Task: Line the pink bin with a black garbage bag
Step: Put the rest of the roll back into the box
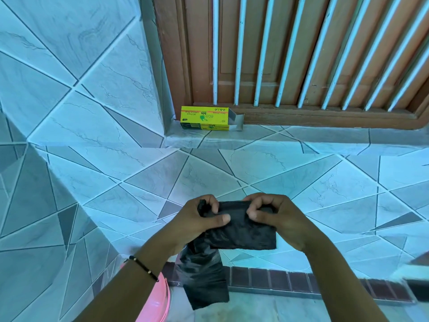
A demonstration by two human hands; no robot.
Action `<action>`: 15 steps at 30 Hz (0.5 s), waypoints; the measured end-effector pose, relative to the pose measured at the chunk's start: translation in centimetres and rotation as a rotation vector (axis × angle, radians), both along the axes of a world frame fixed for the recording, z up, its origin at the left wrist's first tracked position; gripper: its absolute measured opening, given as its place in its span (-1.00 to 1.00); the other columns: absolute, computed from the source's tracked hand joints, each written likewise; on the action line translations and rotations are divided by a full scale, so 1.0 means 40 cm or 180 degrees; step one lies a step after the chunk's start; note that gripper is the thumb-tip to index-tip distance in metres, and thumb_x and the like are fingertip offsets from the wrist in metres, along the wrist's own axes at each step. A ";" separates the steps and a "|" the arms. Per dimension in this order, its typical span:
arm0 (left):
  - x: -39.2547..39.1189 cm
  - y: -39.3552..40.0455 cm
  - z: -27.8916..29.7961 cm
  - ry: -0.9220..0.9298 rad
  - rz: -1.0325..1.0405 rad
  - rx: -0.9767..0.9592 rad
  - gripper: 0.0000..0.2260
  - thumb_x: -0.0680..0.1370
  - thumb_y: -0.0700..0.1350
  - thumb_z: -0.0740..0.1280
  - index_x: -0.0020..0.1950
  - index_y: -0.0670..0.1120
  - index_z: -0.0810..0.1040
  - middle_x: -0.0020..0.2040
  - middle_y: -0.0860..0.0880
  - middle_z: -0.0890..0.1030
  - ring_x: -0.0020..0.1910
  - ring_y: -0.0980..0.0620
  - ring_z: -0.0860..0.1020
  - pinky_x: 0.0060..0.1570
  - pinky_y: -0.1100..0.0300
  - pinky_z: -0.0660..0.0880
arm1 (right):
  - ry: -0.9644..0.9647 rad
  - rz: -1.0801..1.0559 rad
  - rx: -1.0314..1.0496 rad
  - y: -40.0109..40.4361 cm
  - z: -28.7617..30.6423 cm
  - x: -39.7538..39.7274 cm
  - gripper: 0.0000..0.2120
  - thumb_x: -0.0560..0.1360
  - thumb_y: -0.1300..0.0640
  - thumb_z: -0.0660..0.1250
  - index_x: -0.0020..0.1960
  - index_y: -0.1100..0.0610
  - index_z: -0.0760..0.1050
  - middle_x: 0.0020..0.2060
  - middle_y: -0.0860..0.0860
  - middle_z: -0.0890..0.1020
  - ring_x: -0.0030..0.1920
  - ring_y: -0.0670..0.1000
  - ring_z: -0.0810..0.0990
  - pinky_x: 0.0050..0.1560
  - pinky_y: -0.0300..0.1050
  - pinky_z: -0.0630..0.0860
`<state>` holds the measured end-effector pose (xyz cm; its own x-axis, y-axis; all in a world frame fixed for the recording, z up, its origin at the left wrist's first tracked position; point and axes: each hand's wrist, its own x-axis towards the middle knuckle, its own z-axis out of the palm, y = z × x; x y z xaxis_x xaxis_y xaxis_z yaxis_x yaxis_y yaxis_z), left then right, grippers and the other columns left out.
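**Folded bag held in both hands above the floor**

The left hand (199,217) and right hand (274,214) both pinch the top edge of a folded black garbage bag (243,231), thumbs in front and fingers curled behind. A loose length of it hangs down from the left side. The pink bin (160,300) sits near, low left, partly hidden by the left forearm. Far off, a yellow box (204,117) lies on the tiled ledge (301,138) before a wooden door (290,54).
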<state>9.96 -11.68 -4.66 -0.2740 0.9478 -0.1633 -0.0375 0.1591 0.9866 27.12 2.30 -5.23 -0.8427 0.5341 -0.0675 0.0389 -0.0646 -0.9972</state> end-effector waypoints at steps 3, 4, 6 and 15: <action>-0.014 -0.002 -0.003 -0.0126 0.0059 0.0074 -0.69 0.32 -0.30 0.51 -0.18 -0.02 0.44 -0.17 -0.06 0.59 -0.18 -0.01 0.57 -0.20 0.25 0.56 | -0.0111 0.0055 0.0414 -0.007 0.013 -0.002 -0.69 0.26 0.35 0.46 -0.10 0.03 0.57 -0.06 0.06 0.61 -0.03 0.10 0.61 -0.09 -0.02 0.59; -0.019 -0.004 -0.002 -0.0142 0.0054 0.0077 -0.68 0.30 -0.28 0.51 -0.09 -0.02 0.47 -0.11 -0.07 0.62 -0.13 -0.02 0.61 -0.13 0.22 0.59 | -0.0125 0.0062 0.0485 -0.007 0.018 -0.002 -0.65 0.29 0.40 0.43 -0.06 0.03 0.55 -0.05 0.08 0.59 -0.06 0.09 0.61 -0.14 -0.03 0.59; -0.025 -0.005 0.003 0.0091 0.0033 0.0051 -0.60 0.31 -0.23 0.52 0.08 0.01 0.50 -0.02 -0.04 0.65 -0.06 -0.01 0.64 -0.03 0.20 0.59 | -0.0057 0.0000 0.0528 -0.005 0.028 -0.005 -0.62 0.33 0.47 0.40 -0.01 0.08 0.52 -0.03 0.13 0.57 -0.09 0.08 0.62 -0.20 -0.06 0.59; -0.055 0.036 0.028 0.1443 0.0628 0.0215 -0.70 0.35 0.21 0.44 -0.06 0.05 0.60 -0.18 0.02 0.66 -0.23 0.03 0.59 -0.17 0.24 0.49 | 0.0184 -0.0521 0.0118 0.027 0.048 -0.037 -0.75 0.34 0.18 0.49 -0.08 0.30 0.54 -0.30 0.19 0.61 -0.45 0.15 0.55 -0.46 -0.09 0.56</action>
